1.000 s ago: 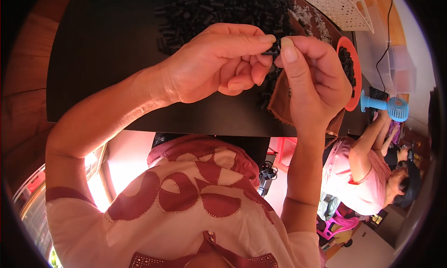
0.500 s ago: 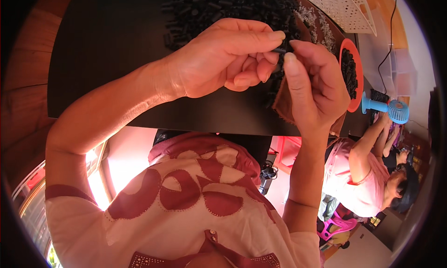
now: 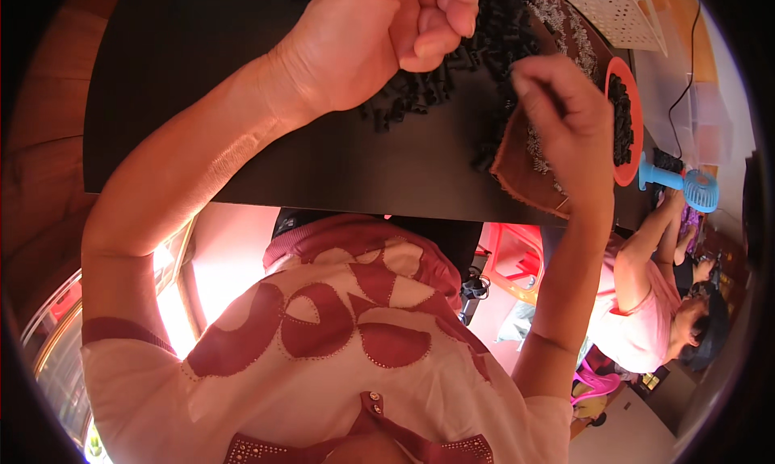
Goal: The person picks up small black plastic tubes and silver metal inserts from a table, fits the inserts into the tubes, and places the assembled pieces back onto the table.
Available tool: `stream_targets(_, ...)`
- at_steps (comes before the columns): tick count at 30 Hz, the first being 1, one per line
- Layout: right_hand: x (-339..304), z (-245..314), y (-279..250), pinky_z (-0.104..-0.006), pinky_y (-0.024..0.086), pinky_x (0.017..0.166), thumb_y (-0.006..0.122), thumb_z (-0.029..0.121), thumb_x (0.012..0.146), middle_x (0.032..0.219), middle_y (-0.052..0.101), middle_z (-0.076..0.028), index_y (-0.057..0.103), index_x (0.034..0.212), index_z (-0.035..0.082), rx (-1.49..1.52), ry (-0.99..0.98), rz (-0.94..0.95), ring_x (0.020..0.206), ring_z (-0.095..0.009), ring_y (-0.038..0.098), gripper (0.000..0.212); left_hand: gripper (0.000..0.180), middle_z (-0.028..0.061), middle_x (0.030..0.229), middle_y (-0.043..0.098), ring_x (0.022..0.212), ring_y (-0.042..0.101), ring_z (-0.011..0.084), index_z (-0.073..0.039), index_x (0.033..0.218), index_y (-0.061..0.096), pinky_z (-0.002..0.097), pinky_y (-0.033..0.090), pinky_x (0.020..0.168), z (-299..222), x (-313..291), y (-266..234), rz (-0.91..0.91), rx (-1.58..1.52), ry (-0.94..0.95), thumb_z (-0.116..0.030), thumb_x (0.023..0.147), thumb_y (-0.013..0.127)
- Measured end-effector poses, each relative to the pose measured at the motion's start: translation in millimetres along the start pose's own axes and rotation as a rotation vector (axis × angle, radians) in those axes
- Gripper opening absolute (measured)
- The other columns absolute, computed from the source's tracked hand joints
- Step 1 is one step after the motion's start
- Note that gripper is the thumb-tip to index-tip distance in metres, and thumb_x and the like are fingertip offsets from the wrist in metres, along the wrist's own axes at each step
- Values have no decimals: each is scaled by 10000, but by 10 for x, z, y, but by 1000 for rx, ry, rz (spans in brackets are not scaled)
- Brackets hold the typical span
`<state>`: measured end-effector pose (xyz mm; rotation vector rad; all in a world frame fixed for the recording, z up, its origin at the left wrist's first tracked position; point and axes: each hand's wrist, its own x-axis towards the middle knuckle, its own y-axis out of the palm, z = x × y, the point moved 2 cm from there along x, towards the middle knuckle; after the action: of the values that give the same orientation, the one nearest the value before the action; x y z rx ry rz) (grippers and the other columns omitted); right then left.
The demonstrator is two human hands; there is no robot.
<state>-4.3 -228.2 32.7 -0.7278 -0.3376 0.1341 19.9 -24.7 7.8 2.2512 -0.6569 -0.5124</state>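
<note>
My left hand is at the top edge, above the pile of short black tubes. Its fingers are curled in. The thumb and index tips run out of the picture, so what they pinch cannot be made out. Further right, my right hand is over a brown cloth, apart from the left. It is blurred, with thumb and forefinger drawn together; anything between them is too small to see. Small silvery metal pieces lie on the cloth beside and partly under this hand.
A dark table spans the view. An orange-red bowl of black pieces stands right of my right hand. Behind it is a cream perforated basket. At the right, another person in pink sits near a blue handheld fan.
My hands, formerly together around a small black tube, have parted. The left has moved up toward the top edge; the right has moved slightly right. More of the black pile and metal pieces shows.
</note>
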Motion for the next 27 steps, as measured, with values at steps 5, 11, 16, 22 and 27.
stream_targets(5,3,11,120,-345,465,638,616,25,822,805,579,-118,612,898,19,-180,-130,91,707,-287,586,76,247,79,711,583,502,464,133,-56,850,558,247,338,446,-34,78,-130,46,-73,157,-242,987,471)
stream_targets(11,81,51,248,-405,468,647,634,83,812,822,563,-119,615,888,41,-401,-187,145,746,-341,587,89,253,91,712,585,501,468,152,-47,830,558,251,334,441,-75,-11,-9,-19,-44,141,-236,979,480)
stream_targets(16,89,-48,45,-406,465,642,628,83,809,811,566,-127,620,870,36,-355,-101,129,728,-342,583,78,259,100,702,582,499,471,160,-39,818,559,253,323,431,-91,-10,-31,-25,-104,133,-231,976,483)
stream_targets(22,133,-29,210,-422,462,627,627,111,808,805,571,-122,606,868,28,-478,-155,123,731,-335,589,105,245,105,683,585,469,463,163,-29,839,575,253,329,430,3,43,-114,-7,-76,67,-211,977,486)
stream_targets(27,170,18,254,-410,473,617,635,96,793,801,575,-123,583,878,18,-564,-191,173,720,-327,593,126,241,109,692,605,477,486,157,-28,851,584,244,333,431,-46,46,-77,38,-30,140,-200,983,479)
